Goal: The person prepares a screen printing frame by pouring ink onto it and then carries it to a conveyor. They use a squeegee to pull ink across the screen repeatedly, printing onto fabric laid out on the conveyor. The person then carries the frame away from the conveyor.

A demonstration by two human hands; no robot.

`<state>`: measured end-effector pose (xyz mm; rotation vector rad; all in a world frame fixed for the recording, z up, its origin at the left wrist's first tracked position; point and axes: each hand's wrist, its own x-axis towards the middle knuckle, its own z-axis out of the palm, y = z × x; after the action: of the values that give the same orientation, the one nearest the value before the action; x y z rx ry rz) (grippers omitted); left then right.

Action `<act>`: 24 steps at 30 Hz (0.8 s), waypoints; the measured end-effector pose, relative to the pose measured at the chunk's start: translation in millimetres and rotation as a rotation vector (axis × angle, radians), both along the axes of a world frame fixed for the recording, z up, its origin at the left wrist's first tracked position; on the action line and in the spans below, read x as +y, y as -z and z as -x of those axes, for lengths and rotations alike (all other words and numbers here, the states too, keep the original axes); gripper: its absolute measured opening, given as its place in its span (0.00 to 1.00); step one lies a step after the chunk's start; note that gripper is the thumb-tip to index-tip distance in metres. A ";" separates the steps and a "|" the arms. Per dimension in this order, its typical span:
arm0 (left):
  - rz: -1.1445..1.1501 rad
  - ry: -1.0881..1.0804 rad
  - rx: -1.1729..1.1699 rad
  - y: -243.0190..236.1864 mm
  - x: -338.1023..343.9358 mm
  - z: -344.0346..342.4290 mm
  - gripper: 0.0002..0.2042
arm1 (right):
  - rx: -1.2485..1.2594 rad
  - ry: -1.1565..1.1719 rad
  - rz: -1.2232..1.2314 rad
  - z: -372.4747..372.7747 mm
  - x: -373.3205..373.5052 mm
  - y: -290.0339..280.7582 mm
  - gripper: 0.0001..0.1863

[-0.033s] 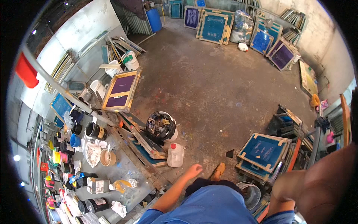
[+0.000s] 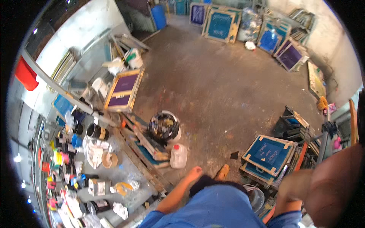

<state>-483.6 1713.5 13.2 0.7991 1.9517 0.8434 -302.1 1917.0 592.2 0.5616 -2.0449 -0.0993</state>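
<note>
My left hand (image 2: 195, 173) hangs at the lower centre, above the floor beside a translucent jug with a red cap (image 2: 178, 156). It holds nothing and its fingers are loosely bent and slightly apart. My right arm (image 2: 327, 182) is bent up close to the camera at the right edge; its hand is out of view. To my left, a worktable (image 2: 131, 169) carries several ink tubs, a brown bucket (image 2: 109, 160), rags and a bottle of yellowish liquid (image 2: 123, 187). A bucket lined with black plastic (image 2: 163, 125) stands beyond the jug. My sandalled foot (image 2: 222, 173) shows below.
Stacked screen frames (image 2: 266, 154) stand at right, near a clear bucket (image 2: 255, 199). A purple screen (image 2: 122, 89) lies at left by a metal pole (image 2: 68, 93). More frames (image 2: 218, 24), a blue barrel (image 2: 158, 18) and a bagged bundle (image 2: 249, 28) line the back.
The view has shifted very slightly and is more blurred. My left hand sits a little further left in the picture, with the same loosely bent fingers.
</note>
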 end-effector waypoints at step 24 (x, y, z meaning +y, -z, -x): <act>0.030 -0.537 0.080 31.2 286.4 502.6 0.19 | -2.231 0.880 0.539 362.7 459.0 606.6 0.29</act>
<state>-986.2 1999.9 -18.1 0.2871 2.2854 1.0995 -664.8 2376.0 -14.4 -1.3532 -3.9016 0.9602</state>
